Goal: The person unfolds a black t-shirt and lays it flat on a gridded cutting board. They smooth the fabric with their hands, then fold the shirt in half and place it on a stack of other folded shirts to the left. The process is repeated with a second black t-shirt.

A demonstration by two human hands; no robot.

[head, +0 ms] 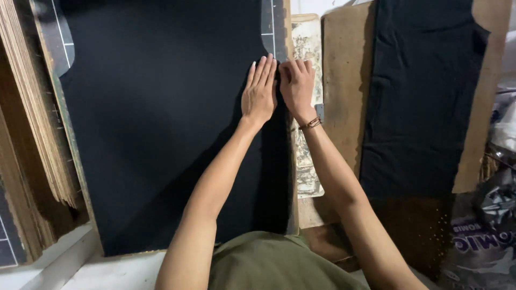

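On the cutting mat (54, 32), black fabric (161, 134) lies under both flat, open-gripped hands: left hand (259, 94), right hand (297, 86).

My worn wooden workbench (344, 80) under dim light, stacked brown boards (27, 134) at my left, a white ledge (59, 258) below, crumpled plastic bags (492, 215) right
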